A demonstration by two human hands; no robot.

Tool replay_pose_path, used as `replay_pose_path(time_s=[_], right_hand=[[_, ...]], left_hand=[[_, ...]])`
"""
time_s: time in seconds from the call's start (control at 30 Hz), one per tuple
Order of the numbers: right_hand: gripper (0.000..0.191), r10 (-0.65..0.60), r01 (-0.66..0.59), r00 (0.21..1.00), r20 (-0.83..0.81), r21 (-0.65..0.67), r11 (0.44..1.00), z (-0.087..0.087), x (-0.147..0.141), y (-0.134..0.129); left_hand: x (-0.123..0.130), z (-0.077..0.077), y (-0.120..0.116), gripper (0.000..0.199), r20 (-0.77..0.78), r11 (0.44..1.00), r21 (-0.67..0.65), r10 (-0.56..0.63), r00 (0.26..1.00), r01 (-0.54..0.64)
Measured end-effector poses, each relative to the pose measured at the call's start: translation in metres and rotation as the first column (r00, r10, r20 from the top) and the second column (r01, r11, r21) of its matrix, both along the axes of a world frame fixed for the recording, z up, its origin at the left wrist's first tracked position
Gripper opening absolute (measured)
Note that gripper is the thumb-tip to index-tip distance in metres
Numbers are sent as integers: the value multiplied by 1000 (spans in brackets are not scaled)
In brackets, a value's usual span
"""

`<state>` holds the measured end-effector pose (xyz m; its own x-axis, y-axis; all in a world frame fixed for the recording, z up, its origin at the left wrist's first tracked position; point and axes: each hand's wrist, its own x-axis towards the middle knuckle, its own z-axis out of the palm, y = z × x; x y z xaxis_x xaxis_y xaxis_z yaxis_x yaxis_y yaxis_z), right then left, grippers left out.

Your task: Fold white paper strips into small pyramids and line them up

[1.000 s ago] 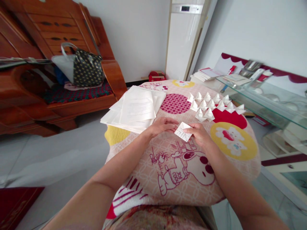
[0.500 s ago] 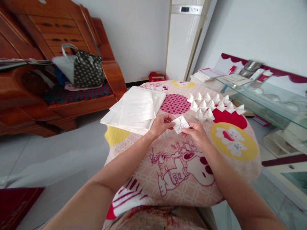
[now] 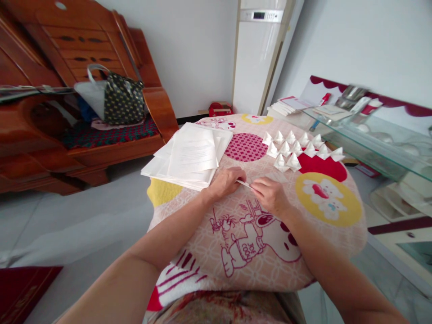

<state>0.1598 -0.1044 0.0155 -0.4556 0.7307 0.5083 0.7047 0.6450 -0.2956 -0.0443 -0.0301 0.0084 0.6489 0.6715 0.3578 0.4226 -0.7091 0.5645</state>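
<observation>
A small folded paper is held edge-on between my two hands, so only a thin white strip of it shows. My left hand is closed on its left end, fingers curled over. At the other end, my right hand pinches the paper with thumb and fingers. Just beyond my left hand lies a stack of paper sheets, the top one printed. Several folded paper boats stand in rows past my right hand.
A patterned cloth covers the round table. To the right is a glass shelf with papers and containers. A wooden sofa with a dotted bag stands at left. A white cabinet-like unit is at the back.
The folded paper has tipped from showing its flat, marked face to edge-on. Both hands have curled further around it, the right one moving slightly left.
</observation>
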Motion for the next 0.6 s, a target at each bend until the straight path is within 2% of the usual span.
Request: replay_pose_path(time_s=[0.17, 0.27, 0.33, 0.43, 0.6], right_hand=[[23, 67, -63, 963, 260, -22, 998, -9, -5, -1], [20, 99, -86, 938, 332, -56, 995, -8, -9, -3], [20, 109, -87, 933, 344, -77, 993, -7, -10, -3], [23, 140, -109, 938, 317, -115, 987, -8, -10, -2], [29, 178, -144, 966, 189, -180, 973, -11, -6, 0]], left_hand=[[-11, 0, 2, 32, -116, 983, -52, -183, 976, 178], [-23, 5, 2, 46, -141, 962, -121, -261, 955, 245], [-29, 8, 1, 54, -123, 963, -123, -254, 959, 240], [-31, 13, -3, 47, -107, 967, -138, -229, 968, 213], [-29, 22, -8, 25, -116, 940, -265, -254, 960, 216]])
